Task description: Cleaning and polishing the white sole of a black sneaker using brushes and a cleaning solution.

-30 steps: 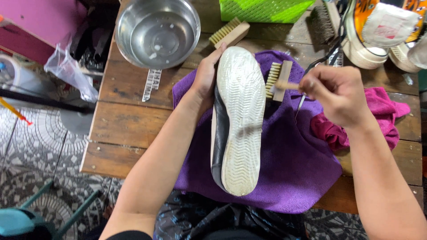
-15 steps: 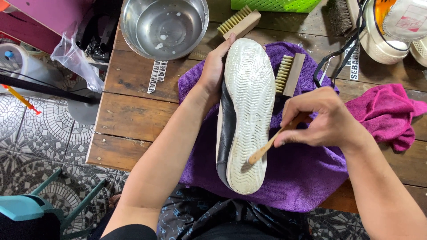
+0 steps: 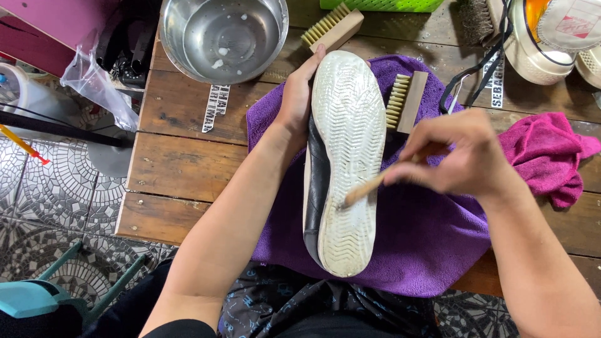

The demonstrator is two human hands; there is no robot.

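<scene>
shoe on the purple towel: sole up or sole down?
Sole up. The shoe's white treaded sole faces the camera, its black upper turned toward the purple towel. The left hand grips its toe end; the right hand holds a small brush on the sole.

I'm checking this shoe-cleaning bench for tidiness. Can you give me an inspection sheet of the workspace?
Surface: brown wooden plank table, partly covered by a purple towel.
Job's things: black shoe with white ridged sole, sole up; thin wooden-handled brush touching the sole.
Clutter: round steel bowl holding water, two wooden bristle brushes, crumpled pink cloth, white sneakers.
Grippers: left hand grips the shoe's side; right hand holds the thin brush.
Cables: black cord by the sneakers.
Surroundings: patterned tile floor, clear plastic bag.
</scene>
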